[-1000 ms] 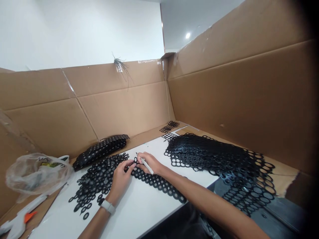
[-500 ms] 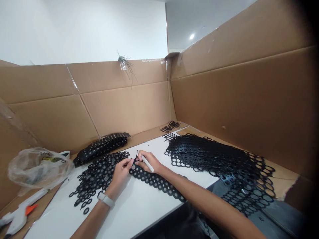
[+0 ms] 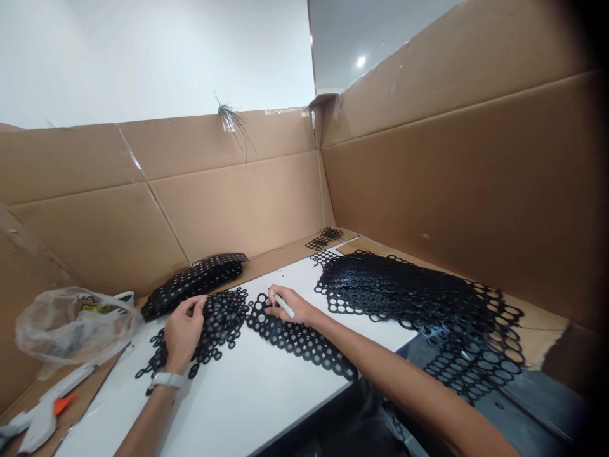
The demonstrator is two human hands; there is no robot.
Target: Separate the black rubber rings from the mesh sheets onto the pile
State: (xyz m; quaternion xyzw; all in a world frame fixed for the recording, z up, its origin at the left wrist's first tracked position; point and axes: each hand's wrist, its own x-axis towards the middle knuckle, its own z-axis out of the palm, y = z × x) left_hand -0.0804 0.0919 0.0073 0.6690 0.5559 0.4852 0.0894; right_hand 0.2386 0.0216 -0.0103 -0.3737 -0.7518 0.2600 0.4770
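My right hand (image 3: 288, 304) grips a slim white pen-shaped tool (image 3: 284, 306) above the far end of a black perforated sheet (image 3: 304, 346). The sheet is full of round holes and lies flat at a slant on the white board. My left hand (image 3: 184, 330) is over the left side of a pile of loose black rings (image 3: 222, 320). Its thumb and fingertips are drawn together at the pile's far edge. Whatever might be between them is hidden or too small to make out.
Stacked black ring mesh (image 3: 394, 289) covers the right side and hangs over the edge. A bundle of dotted black sheets (image 3: 195, 279) lies at the back left. At far left are a clear plastic bag (image 3: 71, 324) and a white glue gun (image 3: 45, 412). Cardboard walls (image 3: 238, 190) surround the board.
My left hand has moved left from the sheet's end to the ring pile. My right hand stays near the sheet with the white tool. The camera view has shifted slightly.
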